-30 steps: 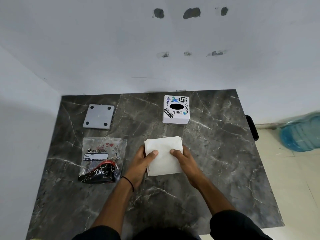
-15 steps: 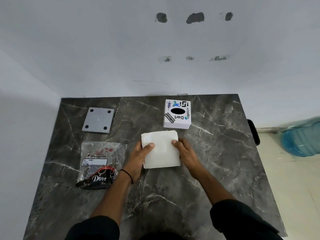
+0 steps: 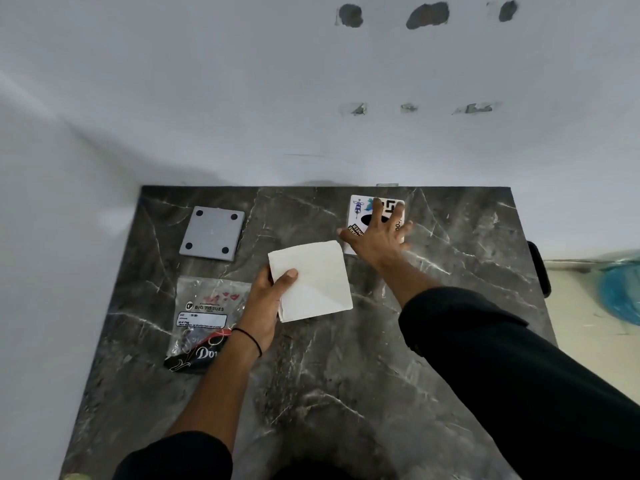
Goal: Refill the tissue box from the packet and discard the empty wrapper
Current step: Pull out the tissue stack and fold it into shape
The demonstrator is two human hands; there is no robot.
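White tissue stack (image 3: pixel 311 280) now left-held; right hand (image 3: pixel 379 233) reached box (image 3: pixel 358 211).

Table (image 3: pixel 450 393): stood against the wall (image 3: pixel 242 98), carrying everything below.
Tissue box (image 3: pixel 356 216): sat at the far right, under the spread right hand (image 3: pixel 377 237).
Tissue stack (image 3: pixel 311 280): lay mid-table, just left of and nearer than the box, its left edge held by the left hand (image 3: pixel 266 303).
Wrapper (image 3: pixel 204 320): lay left of the stack, partly under the left wrist.
Square plate (image 3: pixel 212 233): lay behind the wrapper, at the far left.
Water jug (image 3: pixel 621 289): was on the floor, right of the table.
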